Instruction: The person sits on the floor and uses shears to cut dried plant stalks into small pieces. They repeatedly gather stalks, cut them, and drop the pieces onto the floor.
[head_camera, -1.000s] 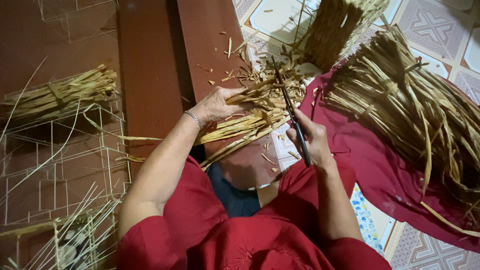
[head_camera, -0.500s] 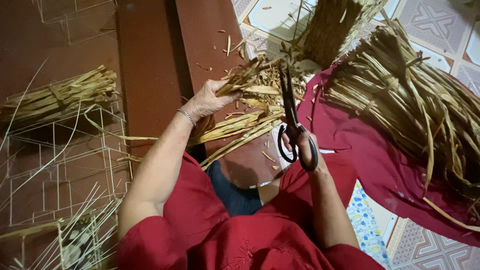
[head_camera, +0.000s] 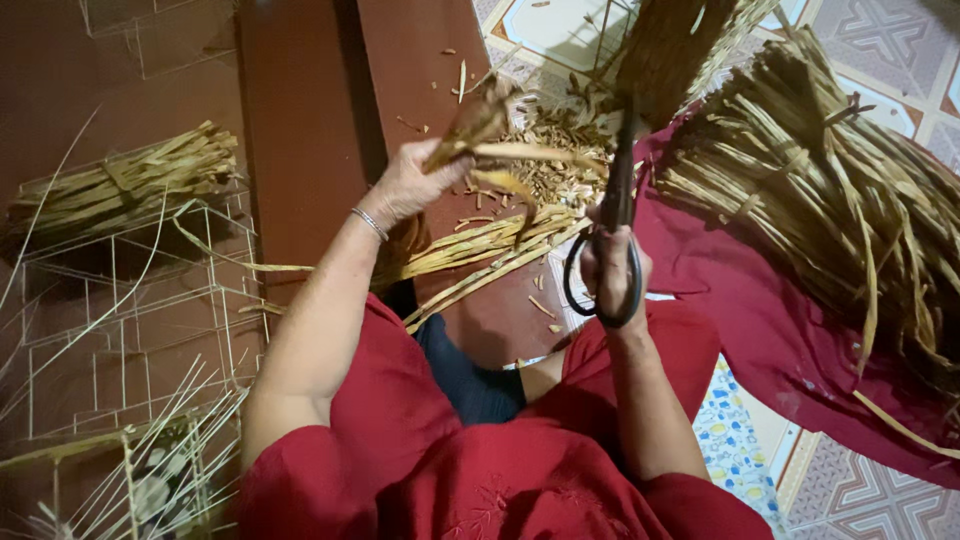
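My left hand (head_camera: 405, 185) grips a few dried straw strips (head_camera: 490, 135) and holds them raised over a brown wooden bench (head_camera: 300, 120). A silver bangle sits on that wrist. My right hand (head_camera: 612, 270) is closed through the loops of black scissors (head_camera: 612, 215), blades pointing up toward the raised strips. More long straw strips (head_camera: 480, 250) lie across my lap and the bench. Short straw trimmings (head_camera: 555, 150) are scattered just beyond the hands.
A large bundle of dried straw (head_camera: 820, 190) rests on a dark red cloth (head_camera: 760, 300) at the right. A tied straw bundle (head_camera: 120, 185) lies on white wire frames (head_camera: 130, 330) at the left. Patterned floor tiles (head_camera: 860, 490) show at the right.
My left hand has lifted the strips up off the bench. My right hand has turned the scissors upright and raised them toward the strips.
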